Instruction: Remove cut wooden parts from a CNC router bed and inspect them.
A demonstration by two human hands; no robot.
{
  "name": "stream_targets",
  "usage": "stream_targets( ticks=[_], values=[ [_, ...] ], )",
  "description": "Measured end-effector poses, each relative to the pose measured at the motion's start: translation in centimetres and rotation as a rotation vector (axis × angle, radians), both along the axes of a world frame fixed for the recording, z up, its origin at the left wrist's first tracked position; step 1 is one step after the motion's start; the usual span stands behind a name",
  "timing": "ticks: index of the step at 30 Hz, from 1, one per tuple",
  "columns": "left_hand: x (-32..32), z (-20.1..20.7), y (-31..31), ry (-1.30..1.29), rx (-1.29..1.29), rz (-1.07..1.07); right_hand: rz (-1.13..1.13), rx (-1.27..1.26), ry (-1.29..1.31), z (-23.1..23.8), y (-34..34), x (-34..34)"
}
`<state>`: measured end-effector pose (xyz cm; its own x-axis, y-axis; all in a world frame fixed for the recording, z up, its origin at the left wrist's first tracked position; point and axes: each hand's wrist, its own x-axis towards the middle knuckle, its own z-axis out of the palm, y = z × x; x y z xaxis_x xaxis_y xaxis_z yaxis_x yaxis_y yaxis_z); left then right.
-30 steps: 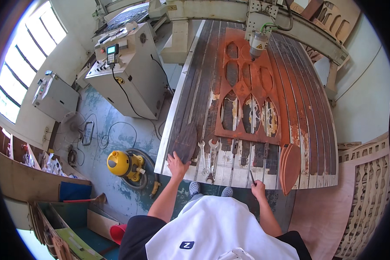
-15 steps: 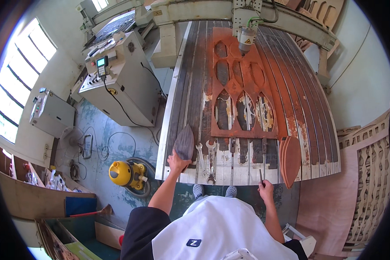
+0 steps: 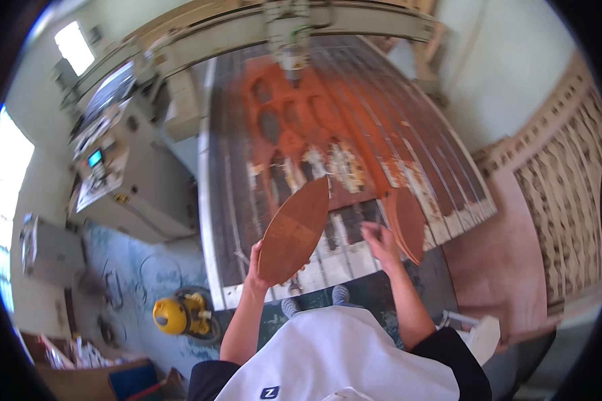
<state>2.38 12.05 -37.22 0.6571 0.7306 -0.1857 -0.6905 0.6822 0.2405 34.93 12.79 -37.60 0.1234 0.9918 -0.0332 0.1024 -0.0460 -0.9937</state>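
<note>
My left hand (image 3: 255, 267) is closed on the lower left edge of a reddish-brown, leaf-shaped wooden board (image 3: 295, 230), held tilted over the near edge of the machine bed. Beside a small stack of similar leaf-shaped boards (image 3: 408, 224), my right hand (image 3: 382, 247) is raised with its fingers bent. Motion blurs those fingers, and whether a thin tool is between them is unclear. Beyond the held board lies a red-dusted sheet (image 3: 289, 142) with leaf-shaped cutouts, partly covered by that board.
A router spindle (image 3: 293, 59) hangs from the gantry over the slotted bed (image 3: 441, 187). The grey control cabinet (image 3: 150, 180) and a yellow vacuum cleaner (image 3: 172, 316) stand at left. Wooden panels with wavy cutouts (image 3: 568, 180) lean at right.
My left hand, which rested on a dark leaf-shaped piece, now holds a leaf-shaped board up. My right hand, earlier holding a thin rod-like tool, moved forward beside the stack. The view shifted.
</note>
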Motion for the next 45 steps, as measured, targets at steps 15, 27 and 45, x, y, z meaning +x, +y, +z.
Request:
stream_targets(
  ticks=[15, 27, 45],
  values=[
    [6.0, -4.6, 2.8, 0.155, -0.333, -0.271, -0.477, -0.306, 0.820, -0.9, -6.0, 11.8],
    [0.9, -12.8, -2.6, 0.752, -0.359, -0.071, -0.944, -0.268, 1.121, -11.1, -6.4, 14.7],
    [-3.4, -13.0, -8.4, 0.954, -0.304, 0.196, -0.908, -0.231, -0.726, -10.7, -11.2, 11.3]
  ],
)
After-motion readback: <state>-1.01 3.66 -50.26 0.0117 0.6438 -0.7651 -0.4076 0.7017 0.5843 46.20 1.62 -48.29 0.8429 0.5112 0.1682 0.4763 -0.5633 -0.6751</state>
